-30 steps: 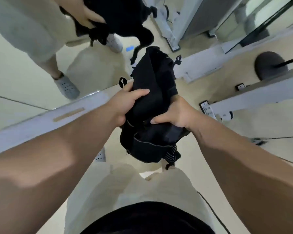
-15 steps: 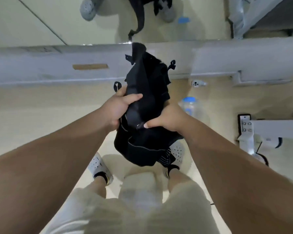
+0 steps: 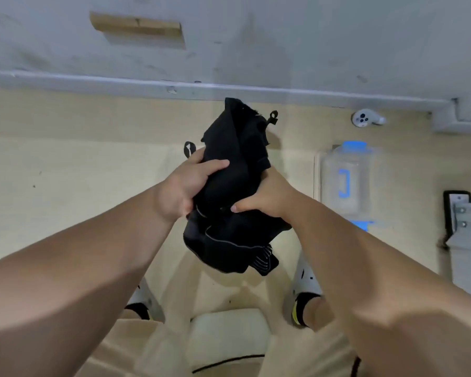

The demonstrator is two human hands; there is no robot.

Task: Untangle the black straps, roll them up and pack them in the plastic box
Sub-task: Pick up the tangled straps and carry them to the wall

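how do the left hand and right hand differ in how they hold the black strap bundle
The left hand grips the bundle of black straps from its left side, the right hand from its right. The left hand's thumb lies higher across the bundle; the right hand's thumb presses lower down. Both hold the same bundle in the air above the floor.

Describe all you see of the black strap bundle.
The black strap bundle is a crumpled, soft-looking fabric mass with thin grey stitching, a striped end at its lower right and a small loop on top. It hangs above the floor; the left hand and right hand grip its middle.
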